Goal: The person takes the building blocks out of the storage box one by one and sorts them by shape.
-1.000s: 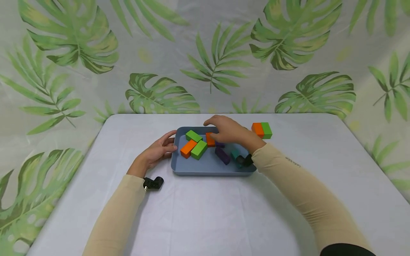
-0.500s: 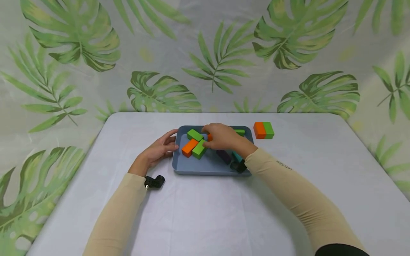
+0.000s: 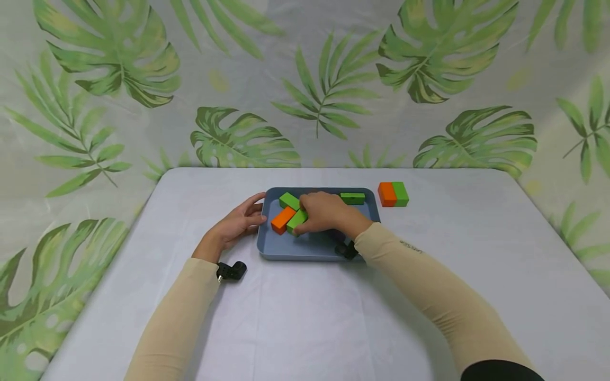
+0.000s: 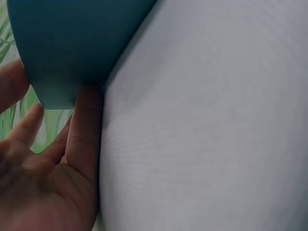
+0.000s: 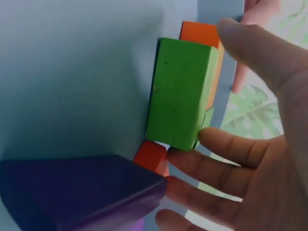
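Observation:
A blue-grey tray (image 3: 286,253) holds several coloured blocks. My left hand (image 3: 235,226) rests its fairly straight fingers against the tray's left end; the left wrist view has them at the outer wall (image 4: 72,53). My right hand (image 3: 325,212) reaches over the tray around a green block (image 5: 180,91), thumb out beyond one end and fingertips at the other. Beside that block lie an orange block (image 3: 283,218) and another green block (image 3: 288,200). In the right wrist view, a dark purple block (image 5: 82,190) and a red-orange block (image 5: 151,156) sit near the fingers. The right hand and sleeve hide part of the tray.
Another green block (image 3: 352,199) lies at the tray's back right. Outside, right of the tray, an orange block (image 3: 387,194) and a green block (image 3: 400,194) stand side by side on the white tablecloth (image 3: 305,317). A leaf-patterned curtain (image 3: 248,137) hangs behind.
My right hand has moved left and towards me, from over the orange block at the back to the front green block. The back-right green block has come into view. The left hand stays put.

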`<state>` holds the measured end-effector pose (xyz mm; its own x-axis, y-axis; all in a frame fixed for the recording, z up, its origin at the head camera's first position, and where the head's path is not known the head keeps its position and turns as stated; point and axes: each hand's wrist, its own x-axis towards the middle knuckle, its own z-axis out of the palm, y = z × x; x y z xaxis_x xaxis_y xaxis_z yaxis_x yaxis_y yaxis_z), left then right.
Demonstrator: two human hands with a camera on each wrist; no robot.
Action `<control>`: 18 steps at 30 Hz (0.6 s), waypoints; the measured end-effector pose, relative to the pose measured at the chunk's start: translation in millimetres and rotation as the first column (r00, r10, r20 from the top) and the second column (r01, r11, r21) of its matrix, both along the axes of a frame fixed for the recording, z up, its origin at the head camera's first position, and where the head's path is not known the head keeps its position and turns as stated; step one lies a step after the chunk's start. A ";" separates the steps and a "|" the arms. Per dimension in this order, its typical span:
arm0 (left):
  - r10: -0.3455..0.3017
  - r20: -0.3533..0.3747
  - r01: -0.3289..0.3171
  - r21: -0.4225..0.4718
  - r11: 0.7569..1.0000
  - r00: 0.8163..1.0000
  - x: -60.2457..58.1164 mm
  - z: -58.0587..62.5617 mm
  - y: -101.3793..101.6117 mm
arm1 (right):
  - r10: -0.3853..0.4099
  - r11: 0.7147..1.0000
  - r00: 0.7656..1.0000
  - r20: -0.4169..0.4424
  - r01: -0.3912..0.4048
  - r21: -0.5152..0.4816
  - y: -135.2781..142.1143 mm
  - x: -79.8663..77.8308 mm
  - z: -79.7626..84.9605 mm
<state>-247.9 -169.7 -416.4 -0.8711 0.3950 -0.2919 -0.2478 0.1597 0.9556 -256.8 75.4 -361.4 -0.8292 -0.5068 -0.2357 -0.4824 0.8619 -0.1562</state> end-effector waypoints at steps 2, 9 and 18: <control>-0.001 -0.001 0.001 -0.002 1.000 1.000 0.3 0.3 0.3 | -0.007 1.000 1.000 -0.002 0.007 0.012 -2.0 -0.5 -0.4; -0.009 0.002 0.009 -0.005 1.000 1.000 -0.4 -1.1 1.4 | 0.025 1.000 0.999 0.024 -0.025 0.013 -1.3 -2.5 -0.1; 0.003 0.005 -0.003 -0.016 1.000 1.000 -1.6 -1.3 -1.1 | 0.016 1.000 0.998 0.062 -0.015 -0.018 2.0 -9.9 -3.0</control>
